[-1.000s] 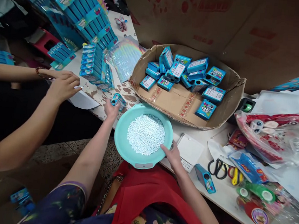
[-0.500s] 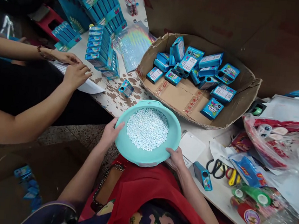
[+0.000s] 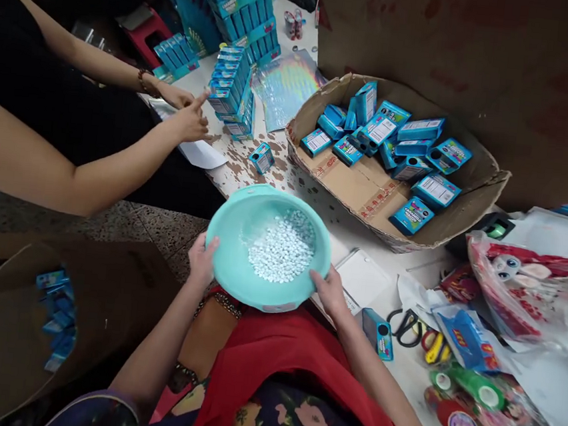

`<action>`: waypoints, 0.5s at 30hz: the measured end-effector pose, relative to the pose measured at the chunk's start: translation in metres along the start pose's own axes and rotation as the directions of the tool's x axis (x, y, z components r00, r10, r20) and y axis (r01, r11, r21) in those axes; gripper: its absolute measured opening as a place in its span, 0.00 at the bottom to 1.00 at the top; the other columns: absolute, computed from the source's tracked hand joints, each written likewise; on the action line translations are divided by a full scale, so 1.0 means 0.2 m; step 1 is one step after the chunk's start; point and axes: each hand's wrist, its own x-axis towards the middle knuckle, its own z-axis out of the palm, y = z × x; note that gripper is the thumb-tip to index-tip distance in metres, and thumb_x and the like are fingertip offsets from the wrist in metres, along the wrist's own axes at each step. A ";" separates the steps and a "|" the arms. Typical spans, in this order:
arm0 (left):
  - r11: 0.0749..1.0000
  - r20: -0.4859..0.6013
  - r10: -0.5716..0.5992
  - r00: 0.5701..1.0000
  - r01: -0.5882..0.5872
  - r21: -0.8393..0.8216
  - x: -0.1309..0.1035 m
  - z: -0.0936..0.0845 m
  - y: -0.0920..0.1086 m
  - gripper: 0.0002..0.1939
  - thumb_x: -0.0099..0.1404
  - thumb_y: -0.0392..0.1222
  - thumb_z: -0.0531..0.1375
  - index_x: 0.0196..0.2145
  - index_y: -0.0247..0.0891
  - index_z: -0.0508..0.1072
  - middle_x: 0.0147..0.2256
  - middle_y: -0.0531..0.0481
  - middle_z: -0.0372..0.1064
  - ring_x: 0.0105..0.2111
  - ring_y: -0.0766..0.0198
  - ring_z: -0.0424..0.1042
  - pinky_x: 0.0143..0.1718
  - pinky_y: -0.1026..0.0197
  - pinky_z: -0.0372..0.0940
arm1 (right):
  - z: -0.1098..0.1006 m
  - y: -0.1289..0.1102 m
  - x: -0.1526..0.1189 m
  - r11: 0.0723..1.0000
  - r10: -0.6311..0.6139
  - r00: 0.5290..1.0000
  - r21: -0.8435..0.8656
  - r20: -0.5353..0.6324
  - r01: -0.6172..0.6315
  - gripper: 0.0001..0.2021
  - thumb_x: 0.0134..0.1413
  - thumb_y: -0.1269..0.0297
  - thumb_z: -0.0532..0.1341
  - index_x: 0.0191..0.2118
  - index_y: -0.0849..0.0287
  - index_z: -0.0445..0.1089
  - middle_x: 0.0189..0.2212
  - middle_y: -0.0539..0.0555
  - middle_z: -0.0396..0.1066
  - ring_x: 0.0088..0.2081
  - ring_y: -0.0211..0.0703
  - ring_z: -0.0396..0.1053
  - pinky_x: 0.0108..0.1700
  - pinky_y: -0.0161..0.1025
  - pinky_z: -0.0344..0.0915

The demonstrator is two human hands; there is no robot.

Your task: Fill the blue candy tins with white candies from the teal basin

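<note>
Between my two hands I hold a round turquoise plastic basin above my lap. My left hand grips its left rim, the thumb inside the wall. At the lower right rim, my right hand is closed on the basin with the thumb over the edge. Small white candies lie in a heap toward the right side of the basin, which leaves its left floor bare. My other fingers are hidden under the basin.
A cut-down carton holds several blue candy boxes. Right of the basin are a white scale, a blue box, black-handled scissors and tape rolls. A co-worker's hands are at the left, near stacked display boxes.
The candies have slid from an even spread to a heap at the basin's right. The basin is tilted and slightly further left. The co-worker's hands have shifted, and the view has turned.
</note>
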 end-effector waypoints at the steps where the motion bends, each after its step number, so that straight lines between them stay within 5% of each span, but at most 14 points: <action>1: 1.000 -0.042 -0.017 0.999 0.016 -0.024 -0.02 0.00 -0.01 0.22 0.50 0.51 0.65 0.38 0.35 0.69 0.30 0.53 0.65 0.28 0.69 0.62 0.31 0.67 0.61 | -0.01 -0.02 0.00 1.000 -0.011 1.000 -0.017 0.015 0.012 0.19 0.37 0.57 0.65 0.39 0.58 0.71 0.36 0.53 0.75 0.39 0.50 0.70 0.42 0.44 0.69; 5: 0.999 -0.016 -0.019 1.000 0.018 -0.050 0.01 0.07 -0.02 0.24 0.48 0.54 0.66 0.37 0.35 0.69 0.30 0.52 0.65 0.27 0.68 0.63 0.29 0.66 0.62 | -0.04 -0.05 0.03 1.000 0.014 1.000 -0.026 0.005 -0.014 0.22 0.37 0.55 0.63 0.41 0.60 0.68 0.32 0.52 0.74 0.34 0.46 0.69 0.35 0.41 0.69; 11: 0.978 0.092 0.064 0.994 -0.081 0.192 0.18 0.23 0.03 0.25 0.52 0.61 0.60 0.36 0.35 0.70 0.28 0.50 0.66 0.26 0.63 0.65 0.30 0.60 0.65 | -0.05 -0.01 0.06 0.992 0.122 0.992 0.037 -0.017 -0.122 0.23 0.38 0.57 0.60 0.44 0.59 0.65 0.26 0.49 0.68 0.24 0.42 0.65 0.22 0.38 0.66; 15: 0.906 0.104 0.172 0.980 -0.199 0.374 0.25 0.35 0.09 0.21 0.53 0.53 0.62 0.39 0.34 0.72 0.39 0.39 0.69 0.46 0.46 0.67 0.49 0.48 0.62 | -0.02 -0.02 0.10 0.985 0.152 0.985 0.088 -0.078 -0.145 0.23 0.37 0.59 0.58 0.44 0.59 0.64 0.26 0.48 0.68 0.23 0.40 0.64 0.21 0.38 0.67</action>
